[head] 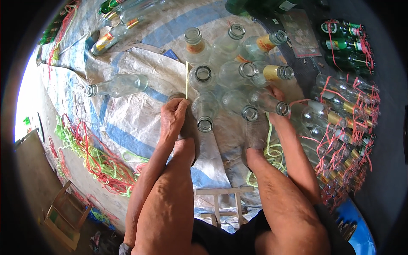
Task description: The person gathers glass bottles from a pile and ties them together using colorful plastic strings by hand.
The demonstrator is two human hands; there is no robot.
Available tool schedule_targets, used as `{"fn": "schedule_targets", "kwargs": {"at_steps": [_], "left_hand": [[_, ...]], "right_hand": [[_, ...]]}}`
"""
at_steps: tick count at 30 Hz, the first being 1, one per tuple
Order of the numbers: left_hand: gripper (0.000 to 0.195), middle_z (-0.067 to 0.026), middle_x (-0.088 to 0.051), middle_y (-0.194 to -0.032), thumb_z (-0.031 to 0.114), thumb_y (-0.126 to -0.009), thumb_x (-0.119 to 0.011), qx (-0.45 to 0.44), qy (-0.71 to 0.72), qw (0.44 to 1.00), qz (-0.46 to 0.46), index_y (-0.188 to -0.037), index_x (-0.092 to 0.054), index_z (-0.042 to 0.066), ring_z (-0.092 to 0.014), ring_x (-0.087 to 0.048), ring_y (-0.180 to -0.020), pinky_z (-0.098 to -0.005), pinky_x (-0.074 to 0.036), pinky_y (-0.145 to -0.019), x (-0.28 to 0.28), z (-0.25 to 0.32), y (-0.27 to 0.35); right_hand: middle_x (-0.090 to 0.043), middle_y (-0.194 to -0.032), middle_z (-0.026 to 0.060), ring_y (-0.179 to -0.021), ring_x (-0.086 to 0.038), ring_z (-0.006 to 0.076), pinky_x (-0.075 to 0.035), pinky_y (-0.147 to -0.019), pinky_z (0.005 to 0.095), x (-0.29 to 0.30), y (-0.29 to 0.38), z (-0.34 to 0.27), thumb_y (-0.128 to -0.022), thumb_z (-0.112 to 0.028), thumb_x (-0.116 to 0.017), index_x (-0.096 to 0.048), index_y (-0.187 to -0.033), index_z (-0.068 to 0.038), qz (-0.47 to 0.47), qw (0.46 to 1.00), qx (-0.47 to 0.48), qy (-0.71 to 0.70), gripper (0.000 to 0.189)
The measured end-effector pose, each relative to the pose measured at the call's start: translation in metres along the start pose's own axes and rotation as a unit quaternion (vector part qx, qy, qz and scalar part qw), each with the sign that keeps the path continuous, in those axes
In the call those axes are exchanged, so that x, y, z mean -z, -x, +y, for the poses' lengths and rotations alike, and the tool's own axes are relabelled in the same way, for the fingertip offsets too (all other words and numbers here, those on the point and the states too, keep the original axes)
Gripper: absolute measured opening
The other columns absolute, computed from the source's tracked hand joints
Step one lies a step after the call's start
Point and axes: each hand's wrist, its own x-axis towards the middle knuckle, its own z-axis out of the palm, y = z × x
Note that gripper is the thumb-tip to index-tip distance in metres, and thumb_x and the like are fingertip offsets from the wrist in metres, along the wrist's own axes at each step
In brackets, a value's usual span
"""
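Observation:
Several clear glass bottles (pixel 203 75) stand upright in a cluster in front of me, some with orange or gold neck labels. My left hand (pixel 174 110) is closed on a pale yellow plastic strap (pixel 187 79), whose length runs up along the cluster's left side. Beyond the cluster's right side, my right hand (pixel 276 93) is partly hidden by the bottles; what its fingers hold is unclear. Yellow-green plastic twine (pixel 274 154) hangs below that wrist and lies in loose loops beside my right shoe (pixel 256 129). One clear bottle (pixel 119 86) lies on its side to the left.
Clear bottles tied with pink twine (pixel 341 118) are stacked at right, with green bottles (pixel 342 44) above. Tangled red and green twine (pixel 95 156) lies left on the floor. A woven plastic sheet (pixel 127 124) covers the ground. A wooden frame (pixel 224 191) is between my legs.

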Motion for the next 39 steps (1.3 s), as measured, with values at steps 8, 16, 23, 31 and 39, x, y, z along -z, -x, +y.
{"fn": "schedule_targets", "kwargs": {"at_steps": [8,16,23,31,39], "left_hand": [[0.021,0.0011,-0.061,-0.069,0.017,-0.092,-0.065,0.001,0.007,1.0,-0.02,-0.09,-0.072,-0.003,-0.006,-0.052,-0.066,-0.0239,-0.044,-0.06,-0.002,0.005,0.006],[0.025,-0.0005,-0.061,-0.068,0.021,-0.091,-0.063,-0.004,-0.041,0.998,-0.055,-0.093,-0.07,-0.004,-0.007,-0.053,-0.066,-0.0256,-0.045,-0.061,0.005,0.005,0.01],[0.023,-0.0002,-0.06,-0.067,0.02,-0.089,-0.064,0.006,-0.06,0.994,-0.088,-0.089,-0.072,-0.002,-0.008,-0.052,-0.065,-0.0264,-0.043,-0.06,0.01,0.009,0.014],[0.019,0.0049,-0.054,-0.068,0.02,-0.088,-0.064,0.014,-0.004,0.993,-0.113,-0.084,-0.071,0.004,-0.005,-0.045,-0.061,-0.0235,-0.034,-0.054,0.028,-0.004,0.015],[0.021,0.0066,-0.047,-0.06,0.024,-0.087,-0.066,0.033,-0.025,0.994,-0.104,-0.093,-0.073,0.006,-0.004,-0.038,-0.05,-0.025,-0.027,-0.043,0.034,0.003,0.027]], "right_hand": [[-0.055,-0.075,-0.0026,-0.067,-0.048,0.0087,-0.04,-0.06,0.0264,0.003,0.035,0.007,-0.09,-0.003,-0.052,-0.064,-0.092,-0.003,0.023,0.991,0.104,0.075,0.012],[-0.057,-0.066,0.0018,-0.059,-0.05,0.011,-0.038,-0.054,0.0277,0.002,0.052,0.008,-0.091,-0.02,-0.053,-0.062,-0.08,-0.003,0.064,0.981,-0.157,0.093,0.022],[-0.05,-0.067,-0.003,-0.052,-0.038,0.0051,-0.03,-0.043,0.0218,-0.004,0.07,0.001,-0.097,-0.028,-0.053,-0.064,-0.097,-0.007,0.038,0.987,-0.078,0.134,0.024],[-0.06,-0.066,0.0114,-0.062,-0.059,0.0195,-0.047,-0.065,0.0329,-0.005,0.091,-0.028,-0.094,-0.023,-0.048,-0.067,-0.092,0.001,0.016,0.967,-0.078,0.241,0.03],[-0.059,-0.068,0.0053,-0.049,-0.05,0.0119,-0.038,-0.042,0.029,0.013,0.102,-0.004,-0.096,-0.029,-0.049,-0.068,-0.097,-0.005,-0.041,0.953,-0.073,0.29,0.03]]}}
